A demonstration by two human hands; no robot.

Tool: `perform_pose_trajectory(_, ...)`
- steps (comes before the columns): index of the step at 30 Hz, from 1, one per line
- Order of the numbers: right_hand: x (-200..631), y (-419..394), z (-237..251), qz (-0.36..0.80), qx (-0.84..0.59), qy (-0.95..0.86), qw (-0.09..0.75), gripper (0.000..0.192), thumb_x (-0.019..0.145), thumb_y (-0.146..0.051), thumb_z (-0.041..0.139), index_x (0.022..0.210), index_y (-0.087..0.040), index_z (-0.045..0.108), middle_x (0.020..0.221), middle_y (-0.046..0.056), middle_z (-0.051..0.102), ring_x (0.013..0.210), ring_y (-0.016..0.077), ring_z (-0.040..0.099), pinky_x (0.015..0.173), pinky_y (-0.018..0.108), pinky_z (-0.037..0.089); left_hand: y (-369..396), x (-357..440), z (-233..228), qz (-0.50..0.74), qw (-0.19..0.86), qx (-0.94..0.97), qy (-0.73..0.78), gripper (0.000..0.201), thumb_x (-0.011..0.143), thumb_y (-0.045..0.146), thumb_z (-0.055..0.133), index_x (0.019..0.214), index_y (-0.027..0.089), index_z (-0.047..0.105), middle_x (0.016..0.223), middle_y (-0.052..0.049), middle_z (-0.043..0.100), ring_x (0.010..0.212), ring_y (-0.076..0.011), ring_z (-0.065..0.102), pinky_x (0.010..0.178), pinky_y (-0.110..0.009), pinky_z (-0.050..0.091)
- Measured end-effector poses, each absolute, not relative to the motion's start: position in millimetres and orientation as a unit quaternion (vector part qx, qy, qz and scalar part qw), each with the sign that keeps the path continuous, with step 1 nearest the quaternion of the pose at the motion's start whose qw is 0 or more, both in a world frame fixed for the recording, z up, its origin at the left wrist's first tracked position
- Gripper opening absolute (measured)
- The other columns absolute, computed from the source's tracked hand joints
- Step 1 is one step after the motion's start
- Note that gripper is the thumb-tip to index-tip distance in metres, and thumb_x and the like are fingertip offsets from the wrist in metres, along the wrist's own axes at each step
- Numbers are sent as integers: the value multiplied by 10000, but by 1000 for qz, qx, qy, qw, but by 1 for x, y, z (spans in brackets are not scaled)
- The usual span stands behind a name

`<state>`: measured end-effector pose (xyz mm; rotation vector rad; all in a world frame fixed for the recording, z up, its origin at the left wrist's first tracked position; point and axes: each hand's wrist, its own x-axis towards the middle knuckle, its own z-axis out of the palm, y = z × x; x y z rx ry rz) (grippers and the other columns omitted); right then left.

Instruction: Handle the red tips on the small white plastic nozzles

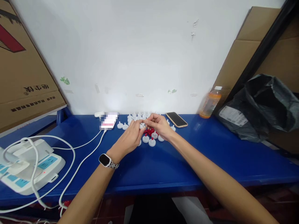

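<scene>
Over the middle of the blue table, my two hands meet at the fingertips. My left hand [130,137] has its fingers closed on a white nozzle cap [141,125], mostly covered by the fingers. Pinched together against it are the fingertips of my right hand [162,127]; whatever lies between them is hidden. Below the hands is a pile of small red tips [151,132]. Around it stand several white nozzle caps, and a front one [152,142] has a red tip on its spout. Many more white caps [137,116] are gathered behind my hands, along the wall.
A phone [177,119] lies right of the caps, and another phone [109,120] with a cable is at left. A power strip [44,168] with looping white cords covers the left side. An orange bottle [211,102] and a dark plastic bag [252,109] stand at right.
</scene>
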<state>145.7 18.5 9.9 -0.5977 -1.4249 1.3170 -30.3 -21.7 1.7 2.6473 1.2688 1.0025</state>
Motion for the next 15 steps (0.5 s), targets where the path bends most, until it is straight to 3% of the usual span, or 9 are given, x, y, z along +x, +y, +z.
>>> perform_pose_trajectory(4,144,18,18,527,-235,-617,536,375,672,-435,836,704,-189,555,641,-33,621,569,93,520,582,251,426,-20,-28,4,336,28,845,414,429,1047,383,277,1400,152,355,1207,-147,541,1136,-256,537,1015,-459,459)
perform_pose_trajectory(9,154,37,25,384,-291,-645,593,261,762,-386,745,756,-192,571,669,-12,642,624,125,585,629,268,467,-12,-31,4,363,1,821,440,596,1021,422,380,1525,176,177,1296,-139,532,1157,-265,519,1037,-467,436)
perform_pose_trajectory(11,160,50,21,324,-345,-655,589,201,781,-345,705,770,-190,578,690,2,662,645,140,615,641,275,479,-9,-35,2,356,0,821,447,552,1016,404,393,1498,175,252,1251,-121,563,1113,-258,531,1022,-462,443)
perform_pose_trajectory(15,163,72,6,249,-434,-714,491,79,793,-230,637,746,-179,599,699,15,678,645,146,631,639,269,472,-8,-39,-1,319,7,837,444,387,1019,377,381,1334,173,475,1147,-100,604,1088,-264,532,1000,-461,445)
